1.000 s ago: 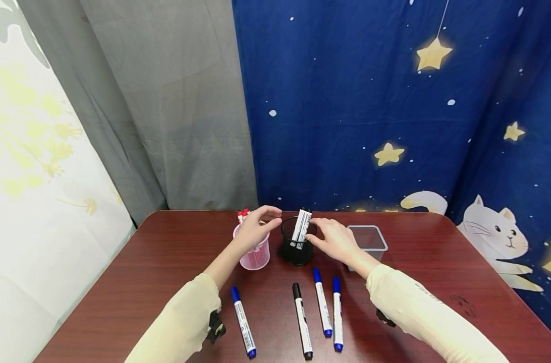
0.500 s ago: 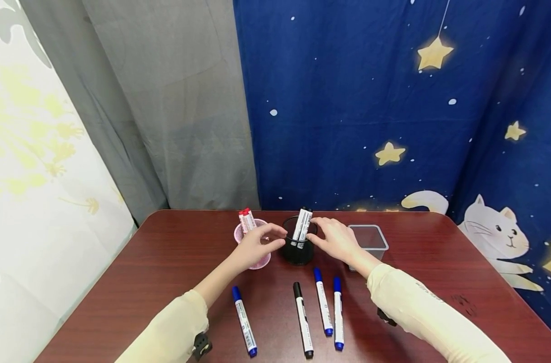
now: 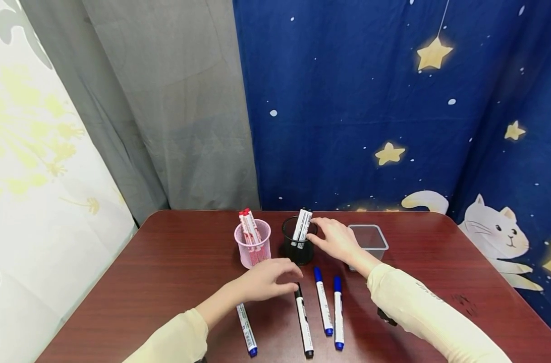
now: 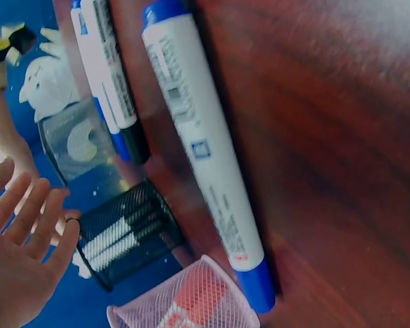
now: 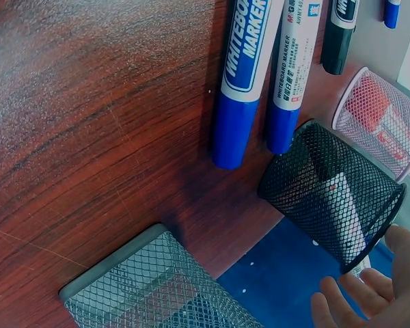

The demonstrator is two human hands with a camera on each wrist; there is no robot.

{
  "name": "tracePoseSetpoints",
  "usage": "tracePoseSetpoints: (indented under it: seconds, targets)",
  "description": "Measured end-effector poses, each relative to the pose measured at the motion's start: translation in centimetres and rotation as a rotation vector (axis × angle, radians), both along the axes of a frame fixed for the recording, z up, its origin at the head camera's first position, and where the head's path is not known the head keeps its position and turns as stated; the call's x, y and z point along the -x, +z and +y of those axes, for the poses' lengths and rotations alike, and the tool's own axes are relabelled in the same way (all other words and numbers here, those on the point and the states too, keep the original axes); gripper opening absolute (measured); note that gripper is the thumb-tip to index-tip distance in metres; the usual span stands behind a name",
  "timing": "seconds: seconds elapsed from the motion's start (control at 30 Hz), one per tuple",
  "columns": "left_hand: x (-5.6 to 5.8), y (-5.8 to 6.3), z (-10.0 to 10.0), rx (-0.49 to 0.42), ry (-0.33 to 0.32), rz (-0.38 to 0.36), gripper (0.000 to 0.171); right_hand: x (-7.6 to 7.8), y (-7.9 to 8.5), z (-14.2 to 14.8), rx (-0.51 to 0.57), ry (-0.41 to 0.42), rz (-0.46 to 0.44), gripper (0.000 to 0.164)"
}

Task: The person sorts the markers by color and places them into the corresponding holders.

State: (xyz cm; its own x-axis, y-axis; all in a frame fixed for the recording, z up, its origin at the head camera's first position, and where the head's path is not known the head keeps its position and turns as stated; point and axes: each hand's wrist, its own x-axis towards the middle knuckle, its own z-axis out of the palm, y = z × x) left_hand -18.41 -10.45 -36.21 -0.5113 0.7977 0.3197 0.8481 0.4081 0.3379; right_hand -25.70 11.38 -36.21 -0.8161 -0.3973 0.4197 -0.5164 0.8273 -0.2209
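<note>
My left hand (image 3: 268, 280) hovers over the table with its fingers loosely bent and nothing in them. Its fingertips are close to the cap of a black marker (image 3: 304, 327); whether they touch it, I cannot tell. My right hand (image 3: 336, 241) holds the rim of a black mesh pen holder (image 3: 298, 256) from the right, thumb on the rim in the right wrist view. White-barrelled markers (image 3: 302, 224) with black caps lean inside that holder. Two blue markers, one (image 3: 323, 307) beside another (image 3: 338, 315), lie to the right of the black one.
A pink mesh holder (image 3: 245, 254) with red-capped markers (image 3: 248, 224) stands left of the black one. Behind my right wrist is a grey square mesh holder (image 5: 157, 280). Another blue marker (image 3: 246, 330) lies front left, its cap hidden by my left hand in the head view.
My left hand has come away from the two round holders, moving toward me and down to the black marker. The pink holder is now uncovered. My right hand stays at the black holder.
</note>
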Motion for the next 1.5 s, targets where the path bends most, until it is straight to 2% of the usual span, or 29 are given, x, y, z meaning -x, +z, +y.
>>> tracePoseSetpoints:
  seconds: [0.2, 0.6, 0.7, 0.83, 0.97, 1.3, 1.5]
  targets:
    - [-1.3, -0.7, 0.5, 0.153, -0.008, 0.098, 0.020, 0.1, -0.2, -0.1, -0.001, 0.004, 0.001, 0.046]
    - [-3.0, -1.8, 1.5, 0.381, -0.060, 0.413, 0.026, 0.1, -0.1, 0.0, -0.001, 0.003, 0.005, 0.046]
    - [-3.2, -2.4, 1.8, 0.417, -0.064, 0.465, 0.028, 0.1, -0.1, 0.0, -0.001, 0.001, 0.002, 0.045]
    - [-3.4, -3.4, 2.0, 0.440, -0.073, 0.491, 0.030, 0.1, -0.1, 0.0, -0.004, 0.001, 0.001, 0.045]
    - [-3.6, -4.0, 2.1, 0.443, -0.086, 0.502, 0.032, 0.1, -0.2, 0.0, -0.005, 0.002, 0.001, 0.046]
    - [-3.7, -4.8, 2.1, 0.462, -0.094, 0.560, 0.032, 0.2, -0.2, -0.1, -0.007, 0.001, 0.008, 0.046]
    - [-3.7, -4.9, 2.1, 0.456, -0.104, 0.594, 0.026, 0.1, -0.2, 0.0, -0.004, 0.005, 0.004, 0.046]
